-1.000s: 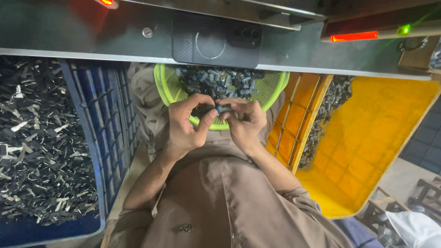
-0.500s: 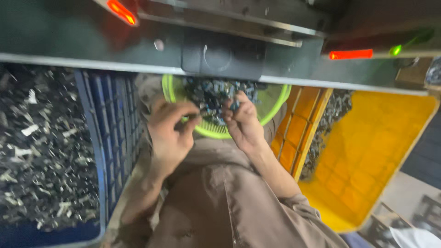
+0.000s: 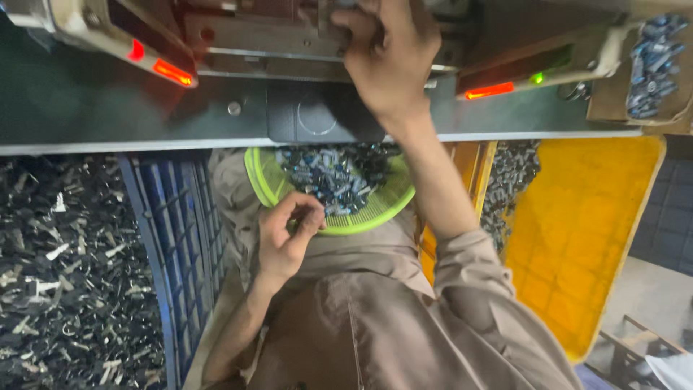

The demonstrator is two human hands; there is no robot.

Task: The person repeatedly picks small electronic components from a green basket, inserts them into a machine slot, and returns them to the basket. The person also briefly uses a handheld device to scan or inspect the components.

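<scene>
Head view shows the right hand (image 3: 390,61) up on the press (image 3: 289,36), grip unclear, and the left hand (image 3: 289,231) pinched narrow beside the green basket (image 3: 263,180) of parts (image 3: 332,177), where a loosely held piece could slip.

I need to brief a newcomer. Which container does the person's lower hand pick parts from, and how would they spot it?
Look under the edge of the grey machine table, on the person's lap. There sits a round lime-green basket of small dark metal parts, beside the left hand. It is the only round one; the blue crate and yellow crate are rectangular.
</scene>
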